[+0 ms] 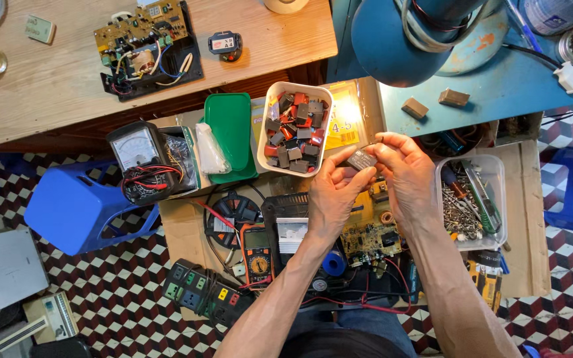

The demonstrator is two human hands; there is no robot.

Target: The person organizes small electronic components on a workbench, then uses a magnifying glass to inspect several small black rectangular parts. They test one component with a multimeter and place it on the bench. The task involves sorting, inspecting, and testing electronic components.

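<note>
White plastic tub (264, 126), just beyond your left hand (335, 192), is heaped with red and grey block components. A clear tub (497, 174) beside your right hand (404, 174) holds screws and tools. Both hands have their fingertips closed on one small dark grey component (362, 159), probably a relay, pinched between them above the yellow circuit board (371, 233) on the worktop.
</note>
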